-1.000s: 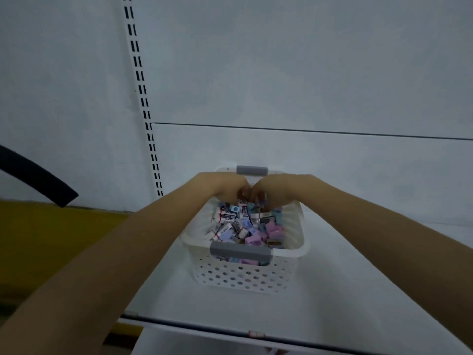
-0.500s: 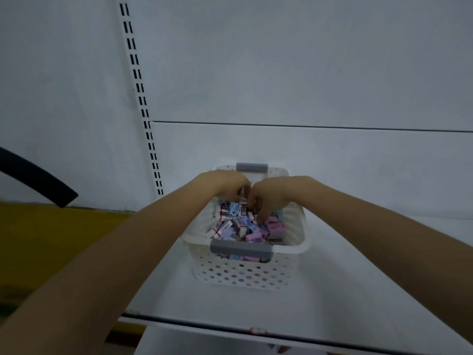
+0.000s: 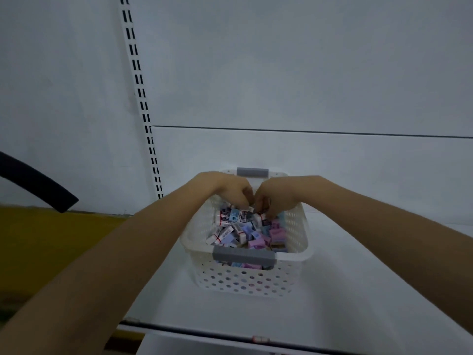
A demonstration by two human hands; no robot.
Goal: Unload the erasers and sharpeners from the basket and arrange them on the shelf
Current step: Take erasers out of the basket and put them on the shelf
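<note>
A white perforated basket (image 3: pixel 202 267) with grey handles stands on the white shelf (image 3: pixel 358 290). It is filled with a heap of small erasers and sharpeners (image 3: pixel 245 231), white, blue and pink. Both hands reach into its far end, close together. My left hand (image 3: pixel 230 190) has its fingers curled down into the pile. My right hand (image 3: pixel 277 198) also curls its fingers into the pile, touching the items. The fingertips are hidden, so what each hand holds cannot be made out.
A slotted white upright (image 3: pixel 143 106) runs up the back panel left of the basket. A dark curved bar (image 3: pixel 35 183) and a yellow surface (image 3: pixel 51 242) lie at the left. The shelf's front edge (image 3: pixel 230 334) carries a dark strip.
Both hands stay at the far end of the basket and have shifted only slightly among the items. The basket has not moved.
</note>
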